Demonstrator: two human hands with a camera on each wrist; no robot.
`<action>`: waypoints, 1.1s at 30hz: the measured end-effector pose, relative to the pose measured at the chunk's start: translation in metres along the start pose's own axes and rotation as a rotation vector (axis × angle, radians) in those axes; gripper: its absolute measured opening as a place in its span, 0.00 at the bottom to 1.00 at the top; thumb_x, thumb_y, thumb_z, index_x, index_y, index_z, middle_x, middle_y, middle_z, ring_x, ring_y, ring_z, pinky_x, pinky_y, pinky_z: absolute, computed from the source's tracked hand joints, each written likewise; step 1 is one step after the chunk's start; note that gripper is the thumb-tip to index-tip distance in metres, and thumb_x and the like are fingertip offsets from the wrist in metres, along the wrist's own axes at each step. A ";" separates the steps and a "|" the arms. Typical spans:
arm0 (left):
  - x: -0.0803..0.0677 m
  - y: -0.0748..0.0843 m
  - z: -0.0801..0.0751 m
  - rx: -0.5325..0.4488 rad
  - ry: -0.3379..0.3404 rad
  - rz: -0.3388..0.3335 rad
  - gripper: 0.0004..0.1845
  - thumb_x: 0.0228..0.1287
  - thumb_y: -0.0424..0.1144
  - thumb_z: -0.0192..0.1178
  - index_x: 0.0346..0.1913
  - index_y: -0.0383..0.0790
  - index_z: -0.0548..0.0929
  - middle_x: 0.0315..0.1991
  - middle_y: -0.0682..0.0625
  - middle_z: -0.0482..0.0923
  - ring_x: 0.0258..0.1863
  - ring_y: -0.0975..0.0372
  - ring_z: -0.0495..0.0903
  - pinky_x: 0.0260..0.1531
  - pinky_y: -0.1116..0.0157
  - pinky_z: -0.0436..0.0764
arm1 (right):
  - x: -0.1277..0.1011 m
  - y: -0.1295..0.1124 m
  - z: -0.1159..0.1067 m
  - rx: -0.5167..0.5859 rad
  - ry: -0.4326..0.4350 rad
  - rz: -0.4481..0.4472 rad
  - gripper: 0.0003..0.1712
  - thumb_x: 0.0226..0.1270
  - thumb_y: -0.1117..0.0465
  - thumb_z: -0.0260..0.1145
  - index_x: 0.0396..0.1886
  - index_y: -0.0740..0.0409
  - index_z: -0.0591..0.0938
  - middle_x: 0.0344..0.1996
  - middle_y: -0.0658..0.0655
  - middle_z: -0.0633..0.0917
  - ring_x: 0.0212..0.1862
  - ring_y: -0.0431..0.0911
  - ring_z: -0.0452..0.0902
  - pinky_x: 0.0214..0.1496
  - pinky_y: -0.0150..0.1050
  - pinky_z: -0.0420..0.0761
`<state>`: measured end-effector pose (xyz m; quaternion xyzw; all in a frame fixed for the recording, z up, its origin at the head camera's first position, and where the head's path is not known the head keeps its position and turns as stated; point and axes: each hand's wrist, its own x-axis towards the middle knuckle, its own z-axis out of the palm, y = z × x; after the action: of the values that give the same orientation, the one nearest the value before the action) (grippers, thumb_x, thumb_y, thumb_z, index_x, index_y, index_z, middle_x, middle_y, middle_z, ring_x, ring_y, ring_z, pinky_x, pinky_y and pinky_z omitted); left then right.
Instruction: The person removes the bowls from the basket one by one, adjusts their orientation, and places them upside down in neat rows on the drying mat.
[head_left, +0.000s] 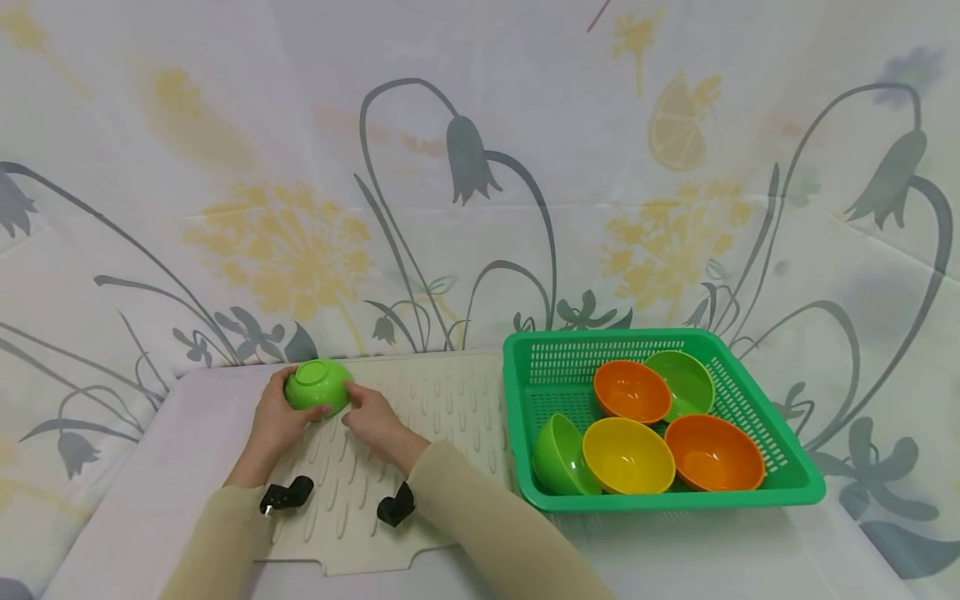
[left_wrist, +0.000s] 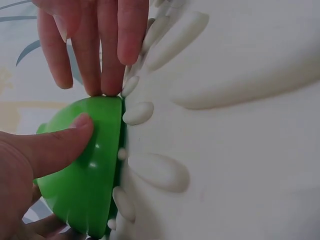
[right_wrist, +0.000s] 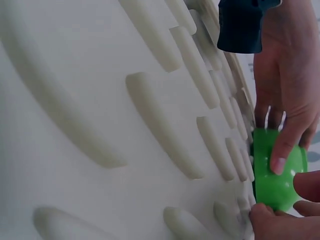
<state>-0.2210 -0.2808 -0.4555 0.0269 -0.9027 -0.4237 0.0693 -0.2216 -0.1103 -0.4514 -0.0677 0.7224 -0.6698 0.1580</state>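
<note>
Two sleeved forearms reach up the frame over a cream ribbed mat (head_left: 450, 400) on a white table (head_left: 150, 467), a black wrist strap (head_left: 286, 495) on each; the left hand (head_left: 276, 421) and right hand (head_left: 375, 423) meet at the mat's far left corner, both curled round a lime bowl (head_left: 318, 385) turned rim-down on the ribs; the left thumb presses its side and the fingers wrap the far edge (the left wrist view shows the rim (left_wrist: 120, 165) touching the raised ribs), while the right fingertips pinch the near side. The bowl looks like thin, stiff plastic, light and smooth, so likely slippery on its dome and unlikely to break; the surest hold would seem to be at the rim, thumb opposite fingers, rather than on the rounded base. Beyond and to the right, just beside the mat, a green basket (head_left: 795, 479) holds five more bowls: a green one (head_left: 558, 454) tipped on its side, a yellow one (head_left: 628, 455), two orange (head_left: 712, 452) and another green (head_left: 682, 382) at the back; a flower-printed cloth (head_left: 480, 167) hangs behind.
</note>
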 end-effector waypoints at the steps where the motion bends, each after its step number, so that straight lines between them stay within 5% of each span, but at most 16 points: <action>1: 0.000 0.000 0.000 0.002 -0.001 -0.004 0.48 0.57 0.32 0.72 0.72 0.23 0.53 0.68 0.24 0.58 0.68 0.35 0.58 0.68 0.41 0.57 | -0.001 -0.001 0.000 -0.004 -0.001 0.003 0.39 0.58 0.80 0.57 0.72 0.63 0.69 0.70 0.59 0.72 0.73 0.50 0.62 0.74 0.41 0.60; 12: -0.003 0.000 0.001 0.038 0.013 -0.004 0.46 0.57 0.34 0.73 0.73 0.27 0.55 0.68 0.26 0.60 0.67 0.35 0.60 0.65 0.38 0.60 | -0.014 -0.014 -0.011 -0.022 -0.004 -0.061 0.33 0.64 0.78 0.58 0.70 0.61 0.73 0.67 0.54 0.75 0.67 0.51 0.70 0.58 0.37 0.77; 23: -0.004 0.003 -0.001 0.053 0.003 -0.014 0.47 0.57 0.35 0.73 0.73 0.27 0.55 0.66 0.25 0.61 0.66 0.34 0.60 0.65 0.39 0.60 | -0.023 -0.025 -0.027 0.004 0.006 -0.109 0.28 0.68 0.75 0.58 0.68 0.60 0.75 0.62 0.56 0.79 0.64 0.51 0.74 0.60 0.41 0.78; 33: -0.002 0.002 -0.003 0.060 -0.010 -0.009 0.47 0.56 0.35 0.73 0.73 0.26 0.55 0.66 0.24 0.61 0.66 0.34 0.61 0.65 0.39 0.60 | -0.036 -0.073 -0.045 0.015 -0.036 -0.166 0.26 0.71 0.73 0.57 0.66 0.53 0.78 0.58 0.52 0.82 0.61 0.46 0.76 0.60 0.38 0.78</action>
<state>-0.2182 -0.2814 -0.4526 0.0309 -0.9152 -0.3970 0.0622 -0.2100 -0.0636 -0.3721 -0.1384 0.7062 -0.6847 0.1154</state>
